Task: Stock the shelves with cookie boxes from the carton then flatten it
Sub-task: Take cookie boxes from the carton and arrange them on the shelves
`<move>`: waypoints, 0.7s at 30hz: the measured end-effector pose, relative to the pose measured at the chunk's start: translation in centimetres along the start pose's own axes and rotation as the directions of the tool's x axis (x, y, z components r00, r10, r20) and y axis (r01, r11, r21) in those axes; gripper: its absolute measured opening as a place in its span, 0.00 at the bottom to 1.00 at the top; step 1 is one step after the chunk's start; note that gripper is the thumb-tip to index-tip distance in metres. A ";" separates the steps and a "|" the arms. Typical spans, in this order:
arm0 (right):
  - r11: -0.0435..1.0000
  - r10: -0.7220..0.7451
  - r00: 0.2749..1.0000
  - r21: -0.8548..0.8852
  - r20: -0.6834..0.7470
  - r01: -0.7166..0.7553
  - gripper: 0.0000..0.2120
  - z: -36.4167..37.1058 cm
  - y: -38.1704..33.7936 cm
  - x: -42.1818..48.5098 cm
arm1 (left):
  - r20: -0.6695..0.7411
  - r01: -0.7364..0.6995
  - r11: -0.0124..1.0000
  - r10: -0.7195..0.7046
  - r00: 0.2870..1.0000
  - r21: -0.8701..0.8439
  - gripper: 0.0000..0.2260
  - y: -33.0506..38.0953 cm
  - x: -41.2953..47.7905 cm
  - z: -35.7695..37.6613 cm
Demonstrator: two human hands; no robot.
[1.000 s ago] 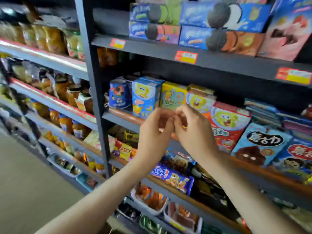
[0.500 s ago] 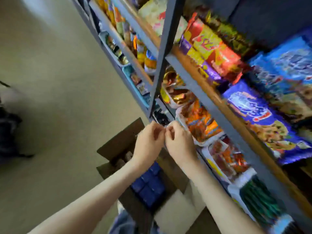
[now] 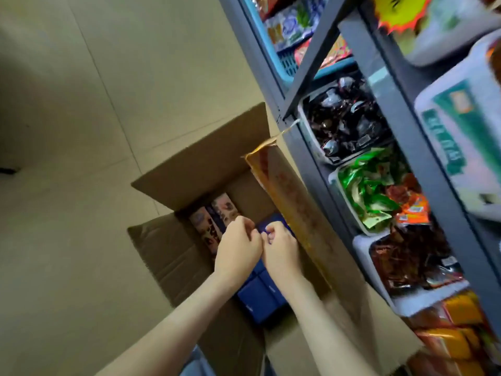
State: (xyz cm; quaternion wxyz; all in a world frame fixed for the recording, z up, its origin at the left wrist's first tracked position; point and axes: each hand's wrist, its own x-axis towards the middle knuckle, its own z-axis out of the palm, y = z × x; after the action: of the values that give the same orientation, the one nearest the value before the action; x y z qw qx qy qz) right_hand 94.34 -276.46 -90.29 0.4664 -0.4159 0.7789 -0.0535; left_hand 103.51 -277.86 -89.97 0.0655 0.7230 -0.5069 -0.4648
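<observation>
— Where do the boxes lie from your fingers?
— Inside the carton [image 3: 168, 256], straight below. Your left hand [image 3: 238, 245] hangs over the blue boxes [image 3: 260, 297], which seem to run along the carton's length, and your right hand [image 3: 280, 249] touches it knuckle to knuckle.
— Gripping anything?
— Both hands' fingers are curled. I can't tell whether they pinch something.

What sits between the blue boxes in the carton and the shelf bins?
Its upright printed flap, per the head view, stands between blue boxes and white bins.
</observation>
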 end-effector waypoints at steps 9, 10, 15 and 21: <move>1.000 0.011 0.961 0.031 -0.276 -0.002 0.32 4.7 6.2 5.0 | 0.049 0.064 0.998 -0.063 0.997 -0.013 0.09 -4.8 4.1 6.5; 0.999 -0.015 0.943 0.036 -0.334 0.028 0.32 4.6 6.2 5.5 | 0.053 0.077 0.996 -0.076 0.996 -0.032 0.11 -4.6 4.5 6.8; 0.988 -0.098 0.776 0.031 -0.623 0.149 0.27 2.7 5.6 8.5 | 0.023 0.041 0.988 -0.038 0.999 -0.151 0.19 -2.6 5.8 8.1; 0.970 -0.189 0.719 -0.012 -0.669 0.244 0.25 1.0 5.8 12.5 | -0.032 -0.016 0.968 0.008 0.999 -0.249 0.23 -0.5 8.4 10.1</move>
State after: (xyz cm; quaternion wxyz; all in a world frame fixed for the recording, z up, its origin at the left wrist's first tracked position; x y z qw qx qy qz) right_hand 88.90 -281.13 -102.13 0.1641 -0.4392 0.8369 -0.2824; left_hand 96.86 -280.49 -100.94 0.1666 0.7130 -0.4478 -0.5132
